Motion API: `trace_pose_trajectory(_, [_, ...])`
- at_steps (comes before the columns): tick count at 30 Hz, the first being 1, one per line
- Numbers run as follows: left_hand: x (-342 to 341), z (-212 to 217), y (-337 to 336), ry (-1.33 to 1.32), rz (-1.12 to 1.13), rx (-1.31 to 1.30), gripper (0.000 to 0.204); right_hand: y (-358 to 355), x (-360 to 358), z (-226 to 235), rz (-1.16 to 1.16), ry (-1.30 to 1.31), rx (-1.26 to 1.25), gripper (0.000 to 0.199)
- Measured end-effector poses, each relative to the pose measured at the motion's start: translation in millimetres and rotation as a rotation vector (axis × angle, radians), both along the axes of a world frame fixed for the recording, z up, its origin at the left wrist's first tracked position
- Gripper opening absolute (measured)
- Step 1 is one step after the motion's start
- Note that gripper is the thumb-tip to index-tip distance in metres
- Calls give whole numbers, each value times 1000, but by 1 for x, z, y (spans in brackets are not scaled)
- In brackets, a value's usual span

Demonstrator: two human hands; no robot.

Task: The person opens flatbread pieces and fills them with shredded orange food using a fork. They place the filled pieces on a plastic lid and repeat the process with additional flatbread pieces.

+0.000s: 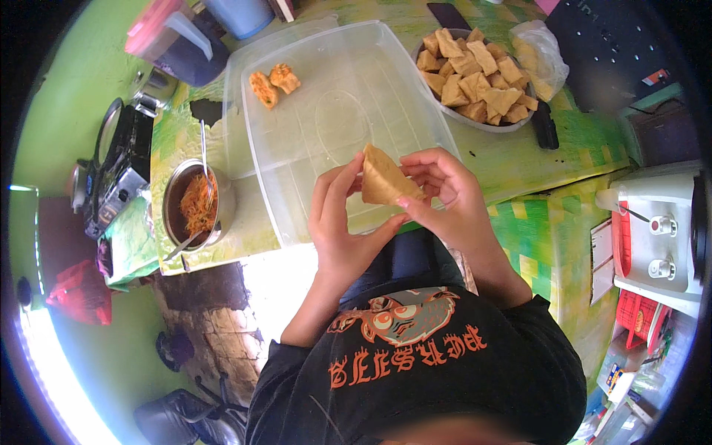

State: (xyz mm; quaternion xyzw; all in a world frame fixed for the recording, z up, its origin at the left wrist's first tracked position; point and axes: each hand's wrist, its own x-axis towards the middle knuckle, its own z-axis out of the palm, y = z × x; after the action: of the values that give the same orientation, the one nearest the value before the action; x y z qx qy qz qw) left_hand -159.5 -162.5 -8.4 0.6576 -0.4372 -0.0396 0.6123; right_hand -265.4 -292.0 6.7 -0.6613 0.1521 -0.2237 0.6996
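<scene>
While both hands pinch it, the fried tofu wedge (pixel 386 180) sits betw. left hand (pixel 343 222) & right hand (pixel 449 196), over the clear plastic container (pixel 297 96); point up-left, fingers closed on it.

The fried tofu piece (pixel 383 182) is a tan, golden-brown triangular wedge with a matte, slightly wrinkled skin. It is held between both hands, raised clear of the surface beneath. One pointed corner faces up and away from the person; the broad lower edge rests toward the palms. The flat face is turned toward the camera and tilts slightly to the right. The left hand (pixel 343 222) supports the piece from its left side, with fingers curled along the left edge and the thumb under the lower edge. The right hand (pixel 445 196) grips the right edge, with fingertips pressed on the lower right corner and the upper right side.
</scene>
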Motion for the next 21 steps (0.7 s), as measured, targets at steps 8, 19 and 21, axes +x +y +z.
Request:
trace_pose_trajectory(8, [2, -4, -8, 113, -140, -148, 60, -16, -1, -5, 0, -35, 261, 43])
trace_pose_trajectory(19, [20, -6, 8, 214, 53, -95, 36, -46, -15, -28, 306, -252, 796, 46])
trace_pose_trajectory(21, [20, -9, 7, 197, 66, -68, 35, -54, -16, -30, 373, -307, 832, 50])
